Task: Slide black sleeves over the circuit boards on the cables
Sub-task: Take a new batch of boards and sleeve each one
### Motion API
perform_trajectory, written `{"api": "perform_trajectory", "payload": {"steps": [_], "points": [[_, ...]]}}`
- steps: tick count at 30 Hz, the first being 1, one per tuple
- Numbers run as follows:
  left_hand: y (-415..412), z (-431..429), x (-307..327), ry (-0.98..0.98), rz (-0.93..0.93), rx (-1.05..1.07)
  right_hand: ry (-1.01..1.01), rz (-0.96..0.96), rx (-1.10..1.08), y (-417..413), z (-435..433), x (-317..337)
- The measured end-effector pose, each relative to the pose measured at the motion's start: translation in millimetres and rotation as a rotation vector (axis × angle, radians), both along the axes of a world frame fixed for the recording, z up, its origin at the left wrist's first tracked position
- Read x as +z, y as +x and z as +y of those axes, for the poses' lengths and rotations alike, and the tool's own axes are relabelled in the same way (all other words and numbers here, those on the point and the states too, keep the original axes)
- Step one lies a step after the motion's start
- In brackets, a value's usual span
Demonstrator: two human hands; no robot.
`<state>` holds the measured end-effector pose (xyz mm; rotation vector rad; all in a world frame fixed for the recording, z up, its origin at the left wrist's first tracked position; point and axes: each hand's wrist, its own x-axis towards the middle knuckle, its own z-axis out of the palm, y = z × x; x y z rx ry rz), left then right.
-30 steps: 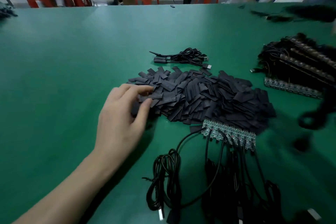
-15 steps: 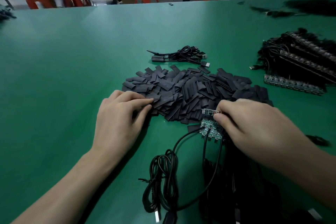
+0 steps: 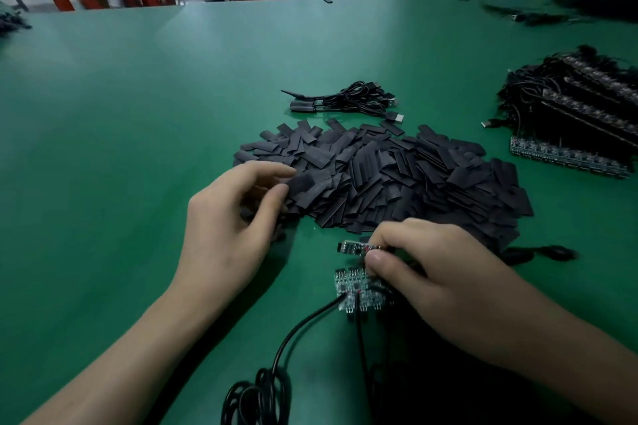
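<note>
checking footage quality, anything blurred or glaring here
Head view: left hand and the flat black sleeve it pinches are motion-blurred; small green circuit board in right hand sharper; pale glare on the far green table.

Just two bare arms in shot, really. The left grip (image 3: 224, 228) and right grip (image 3: 431, 272) are both bare, and so are the left forearm (image 3: 121, 355) and right forearm (image 3: 552, 355), skin showing right down to the frame edge. Slim fingers (image 3: 262, 171) on both. The thumbnail (image 3: 374, 256) on the right one is short and rounded. Left-side nails are too blurry to make out.
</note>
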<state>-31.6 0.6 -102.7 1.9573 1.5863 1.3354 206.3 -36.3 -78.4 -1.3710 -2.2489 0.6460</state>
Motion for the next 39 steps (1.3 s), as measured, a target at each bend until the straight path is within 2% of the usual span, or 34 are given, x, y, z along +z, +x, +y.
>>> {"api": "perform_trajectory", "payload": {"steps": [2, 4, 6, 9, 12, 16, 18, 25, 39], "points": [[7.5, -7.4, 3.7, -0.112, -0.188, -0.169, 0.067, 0.147, -0.085, 1.5, 2.4, 1.9], [15.8, -14.4, 5.3, -0.190, -0.296, -0.297, 0.064, 0.328, -0.185, 4.4, 7.1, 5.1], [24.4, -19.5, 4.6, -0.246, -0.372, -0.372, -0.080, 0.476, -0.207, 4.5, 10.7, 5.6], [33.2, -25.0, 2.4, -0.305, -0.441, -0.395, -0.288, 0.517, -0.163, 0.2, 9.5, -0.5], [33.2, -25.8, -0.9, -0.262, -0.364, -0.382, -0.297, 0.512, -0.140, -2.9, 8.2, -6.5], [31.5, -25.1, -0.6, -0.022, -0.019, -0.319, -0.308, 0.531, -0.148, -4.8, 6.9, -10.2], [32.5, -24.0, -0.5, 0.054, 0.056, -0.304, -0.323, 0.520, -0.137, -7.4, 5.9, -9.8], [24.7, -18.3, 0.7, 0.028, -0.016, -0.206, -0.206, 0.400, -0.179, 10.1, 7.6, 1.0], [24.8, -22.0, 1.9, 0.054, 0.032, -0.256, -0.244, 0.351, -0.063, 11.7, 2.5, -2.1]]}}
